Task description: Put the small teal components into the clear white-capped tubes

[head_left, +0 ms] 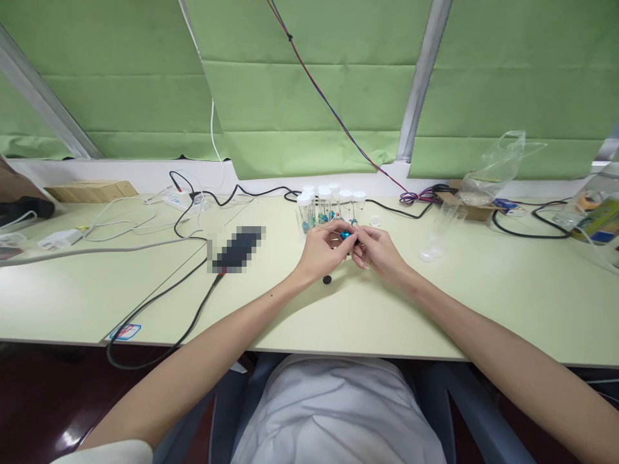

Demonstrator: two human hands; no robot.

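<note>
My left hand (322, 248) and my right hand (380, 250) meet above the table, with their fingertips pinched together. A small shiny blue piece (345, 236) shows at my left fingers; its kind I cannot make out. At my right fingertips there is a small dark part (357, 240), mostly hidden by the fingers. Just behind the hands, a group of clear tubes with white caps (325, 192) stands upright, with small blue, green and red bits inside. A flat black disc (327, 280) lies on the table below my left hand.
On the pale table (387, 316), a pixelated dark object (240, 248) with a black cable lies left. Clear empty tubes (438, 241) and a loose white cap (375, 221) sit right. An open cardboard box (471, 209) with a plastic bag stands behind; cables run along the back.
</note>
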